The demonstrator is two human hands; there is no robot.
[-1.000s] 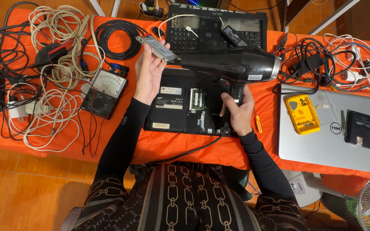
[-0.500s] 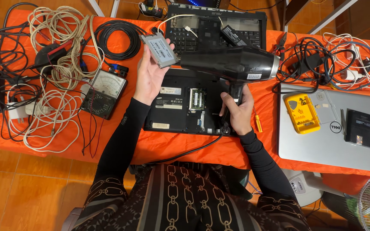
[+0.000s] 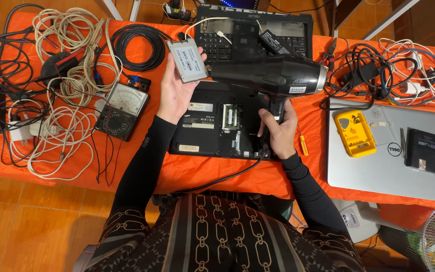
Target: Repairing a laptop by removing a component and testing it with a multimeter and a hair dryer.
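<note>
I have my left hand (image 3: 177,93) raised palm-up with a flat grey drive (image 3: 187,60) lying across the fingers, thumb pinching one edge, so its broad labelled face is turned up toward me and toward the blower's nozzle. My right hand (image 3: 277,128) is clamped round the grip of the black blower (image 3: 270,76), whose barrel lies sideways above the opened laptop (image 3: 217,123), muzzle just beside the drive; held that way, I judge the air would meet the drive rather than the board below. The blower's cord (image 3: 217,180) trails off the counter (image 3: 142,174) edge toward my lap. To my left lie tangled cables (image 3: 61,75) and an analog meter (image 3: 122,111); behind sits a second laptop with keyboard (image 3: 255,32); to my right a silver laptop (image 3: 393,161) carries a yellow case (image 3: 354,133), and a small screwdriver (image 3: 302,144) rests near my wrist.
</note>
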